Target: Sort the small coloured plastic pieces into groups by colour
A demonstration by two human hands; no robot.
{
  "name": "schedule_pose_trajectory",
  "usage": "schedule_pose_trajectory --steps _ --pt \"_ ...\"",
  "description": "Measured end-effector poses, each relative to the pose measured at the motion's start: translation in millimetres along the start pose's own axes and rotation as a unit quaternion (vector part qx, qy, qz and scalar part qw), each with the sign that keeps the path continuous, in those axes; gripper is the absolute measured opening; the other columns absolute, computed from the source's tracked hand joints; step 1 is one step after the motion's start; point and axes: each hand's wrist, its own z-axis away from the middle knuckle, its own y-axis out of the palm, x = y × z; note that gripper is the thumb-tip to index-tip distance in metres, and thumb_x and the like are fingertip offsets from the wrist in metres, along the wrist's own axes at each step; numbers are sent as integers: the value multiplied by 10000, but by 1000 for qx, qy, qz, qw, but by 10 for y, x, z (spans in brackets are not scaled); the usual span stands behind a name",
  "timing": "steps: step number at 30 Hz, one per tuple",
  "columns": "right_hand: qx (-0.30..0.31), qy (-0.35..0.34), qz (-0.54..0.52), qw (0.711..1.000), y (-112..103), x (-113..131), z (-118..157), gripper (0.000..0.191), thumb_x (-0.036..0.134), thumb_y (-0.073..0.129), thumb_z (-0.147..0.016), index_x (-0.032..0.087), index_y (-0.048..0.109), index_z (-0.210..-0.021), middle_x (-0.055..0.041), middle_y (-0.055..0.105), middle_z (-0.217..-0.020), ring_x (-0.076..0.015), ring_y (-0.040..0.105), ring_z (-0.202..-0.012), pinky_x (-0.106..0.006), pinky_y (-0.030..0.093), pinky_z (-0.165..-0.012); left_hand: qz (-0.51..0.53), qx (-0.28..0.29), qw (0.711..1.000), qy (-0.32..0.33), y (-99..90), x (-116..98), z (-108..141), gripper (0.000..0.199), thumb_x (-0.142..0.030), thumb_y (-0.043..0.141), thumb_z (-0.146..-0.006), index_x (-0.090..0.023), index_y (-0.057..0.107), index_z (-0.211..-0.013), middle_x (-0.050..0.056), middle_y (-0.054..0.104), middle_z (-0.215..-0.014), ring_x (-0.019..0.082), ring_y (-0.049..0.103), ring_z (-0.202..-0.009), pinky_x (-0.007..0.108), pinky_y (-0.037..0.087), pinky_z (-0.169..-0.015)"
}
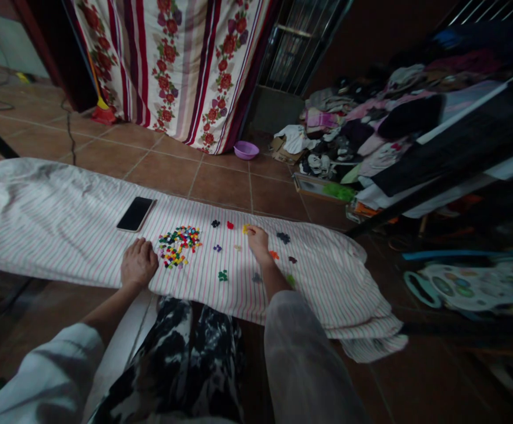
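On a striped cloth (185, 282) lies a mixed heap of small coloured pieces (179, 244), like tiny blocks or beads. My left hand (139, 262) rests palm down just left of the heap, its fingers lying on the cloth. Right of the heap are small single-colour groups, among them black pieces (215, 224), red pieces (230, 225), purple pieces (217, 248), green pieces (223, 275) and orange pieces (274, 255). My right hand (258, 240) pinches at the yellow pieces (245, 228); whatever sits between its fingertips is hidden.
A phone (136, 214) lies on the cloth beyond my left hand. Dark grey pieces (283, 238) and brown pieces (292, 259) lie right of my right hand. Past the cloth are a purple basin (246, 150), a flowered curtain (185, 65) and piled clothes (371, 123).
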Motion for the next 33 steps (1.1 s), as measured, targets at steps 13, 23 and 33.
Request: schedule_pose_trajectory --steps 13,23,33 --pt "91 -148 27 984 408 646 363 275 135 493 -862 225 737 -948 -35 716 -1004 -163 631 -950 -276 462 -905 14 12 1000 -9 13 13 10 374 -246 435 -852 -108 602 -1157 191 576 -1311 312 432 -1328 489 326 -1098" --pt "195 -219 124 948 602 1004 696 194 214 552 -909 228 728 -990 -61 691 -1000 -190 564 -982 -299 385 -924 14 5 1000 -9 -12 -11 15 359 -248 428 -854 -127 603 -1144 179 587 -1294 317 442 -1314 490 333 -1080" --pt "180 -198 165 949 591 1128 846 172 226 526 -931 226 694 -964 -61 666 -998 -197 532 -989 -299 384 -890 18 -3 1000 5 -16 -6 2 350 -262 432 -849 -122 606 -1119 183 597 -1262 328 465 -1290 496 343 -1075"
